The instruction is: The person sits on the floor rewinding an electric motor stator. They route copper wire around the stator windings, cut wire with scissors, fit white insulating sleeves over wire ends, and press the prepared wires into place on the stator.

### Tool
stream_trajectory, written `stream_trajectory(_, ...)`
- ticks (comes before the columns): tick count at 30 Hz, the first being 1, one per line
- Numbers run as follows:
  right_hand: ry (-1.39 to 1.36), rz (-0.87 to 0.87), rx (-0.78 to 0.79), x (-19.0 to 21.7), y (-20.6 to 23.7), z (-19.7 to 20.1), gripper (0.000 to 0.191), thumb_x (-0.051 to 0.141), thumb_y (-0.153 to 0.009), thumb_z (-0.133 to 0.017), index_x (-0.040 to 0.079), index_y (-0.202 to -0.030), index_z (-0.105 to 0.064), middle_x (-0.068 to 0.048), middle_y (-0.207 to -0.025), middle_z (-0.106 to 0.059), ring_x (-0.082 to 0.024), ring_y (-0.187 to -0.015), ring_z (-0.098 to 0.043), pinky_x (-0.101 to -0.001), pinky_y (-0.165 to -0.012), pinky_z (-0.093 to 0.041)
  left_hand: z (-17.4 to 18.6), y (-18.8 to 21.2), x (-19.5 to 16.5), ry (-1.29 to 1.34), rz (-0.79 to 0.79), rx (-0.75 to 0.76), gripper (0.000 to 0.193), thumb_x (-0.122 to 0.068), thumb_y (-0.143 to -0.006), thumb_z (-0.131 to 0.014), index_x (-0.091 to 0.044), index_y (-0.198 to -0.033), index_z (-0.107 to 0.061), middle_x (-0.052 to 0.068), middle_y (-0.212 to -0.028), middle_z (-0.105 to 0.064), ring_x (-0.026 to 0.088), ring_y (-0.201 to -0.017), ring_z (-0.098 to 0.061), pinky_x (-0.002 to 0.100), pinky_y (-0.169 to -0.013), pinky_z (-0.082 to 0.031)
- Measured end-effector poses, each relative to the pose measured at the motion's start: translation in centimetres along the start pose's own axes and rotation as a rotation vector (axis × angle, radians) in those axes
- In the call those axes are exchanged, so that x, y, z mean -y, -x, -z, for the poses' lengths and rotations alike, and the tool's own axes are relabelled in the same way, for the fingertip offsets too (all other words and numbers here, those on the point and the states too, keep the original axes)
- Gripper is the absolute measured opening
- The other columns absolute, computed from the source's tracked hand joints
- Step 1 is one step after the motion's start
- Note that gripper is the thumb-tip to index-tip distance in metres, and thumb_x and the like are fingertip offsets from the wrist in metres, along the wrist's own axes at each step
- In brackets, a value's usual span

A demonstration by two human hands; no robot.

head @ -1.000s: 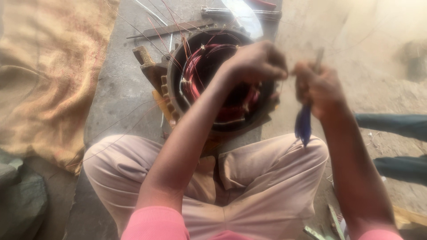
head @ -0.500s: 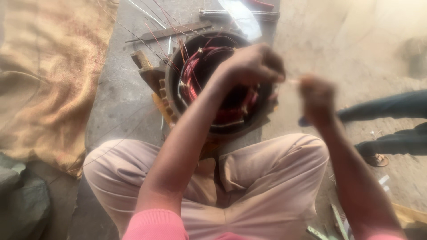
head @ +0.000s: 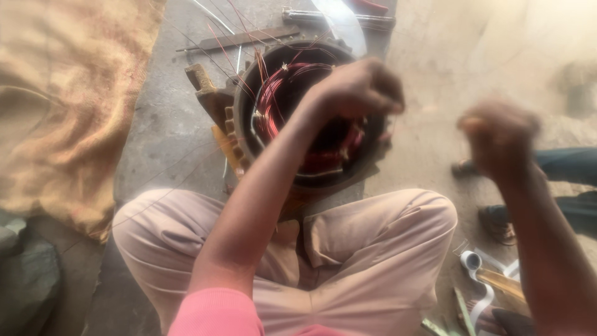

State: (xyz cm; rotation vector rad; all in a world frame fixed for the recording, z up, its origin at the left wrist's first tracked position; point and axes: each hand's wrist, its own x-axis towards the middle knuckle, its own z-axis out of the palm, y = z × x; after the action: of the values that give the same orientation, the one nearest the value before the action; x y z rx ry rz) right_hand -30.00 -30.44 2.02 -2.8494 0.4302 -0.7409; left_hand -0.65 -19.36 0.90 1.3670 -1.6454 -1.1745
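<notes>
While the round motor stator (head: 305, 118) stands on the floor between the knees with red copper coils (head: 280, 99) already seated inside and loose wire ends still poking out, the left hand (head: 357, 90) is bunched over its rim and the blurred right hand (head: 497, 140) looks fisted off to the side, contents unclear.

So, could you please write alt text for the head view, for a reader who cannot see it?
A seated person's left hand is closed over the rim of a round motor stator wound with red wire, while the blurred right hand is raised apart from it. A tan cloth lies on the floor beside them.
</notes>
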Motion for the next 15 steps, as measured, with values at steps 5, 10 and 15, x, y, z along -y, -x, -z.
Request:
stream_trajectory(5, -0.294, -0.429, 0.122, 4.1, 3.4, 0.9, 0.032, 0.014, -0.105, -0.062, 0.002, -0.136, -0.063, -0.010, -0.094, -0.069, -0.010, -0.077, -0.064, -0.0224, -0.065, -0.054, -0.4, -0.5, 0.6, -0.029, -0.123, 0.005, 0.019, -0.025, -0.088, -0.073, -0.013, -0.102, -0.080, 0.005, -0.099, -0.080, 0.013, -0.084, -0.075, 0.031, -0.081, -0.060)
stream_trajectory(10, -0.985, -0.814, 0.038, 7.8, -0.1, -4.8, 0.041, 0.014, -0.103, -0.056, 0.009, -0.144, -0.057, -0.004, -0.083, -0.063, -0.007, -0.059, -0.051, -0.0199, -0.048, -0.046, -0.7, -0.2, 0.9, 0.038, -0.014, -0.031, 0.019, -0.026, -0.092, -0.069, -0.012, -0.099, -0.079, 0.007, -0.092, -0.080, 0.014, -0.077, -0.075, 0.031, -0.076, -0.063)
stream_trajectory(15, -1.160, -0.929, -0.255, 9.1, 0.5, -3.6, 0.037, 0.014, -0.107, -0.060, 0.005, -0.143, -0.059, -0.004, -0.085, -0.064, -0.008, -0.061, -0.051, -0.0204, -0.049, -0.044, -1.4, -0.3, 0.8, 0.003, 0.037, -0.075, 0.016, -0.027, -0.088, -0.071, -0.017, -0.098, -0.078, 0.000, -0.090, -0.079, 0.009, -0.074, -0.075, 0.029, -0.073, -0.064)
